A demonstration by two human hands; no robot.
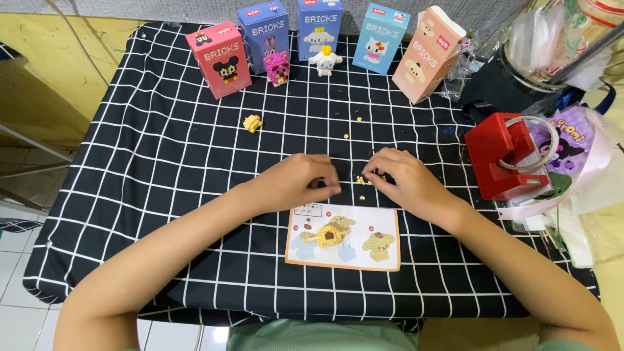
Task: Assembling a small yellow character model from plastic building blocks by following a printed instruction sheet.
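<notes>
Both hands rest on the bench (162, 162) above a picture sheet (343, 237). The left hand (296, 182) pinches something tiny and dark; the right hand (400, 179) pinches small yellow bricks (359, 180).

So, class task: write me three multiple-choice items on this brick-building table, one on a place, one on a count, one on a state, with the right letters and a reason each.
1. Where does the instruction sheet lie?
A. Behind the boxes
B. On the cloth just in front of both hands
C. Under the red tape dispenser

2. How many brick boxes stand along the far edge of the table?
A. Three
B. Five
C. Seven

3. How does the pink-beige box at the right end stand?
A. Lying flat
B. Tilted, with its top flap open
C. Crushed

Answers:
1 B: the sheet lies nearer the person than the left hand and right hand.
2 B: red, purple, blue, light blue and pink-beige.
3 B: it leans and its flap stands up.
</notes>
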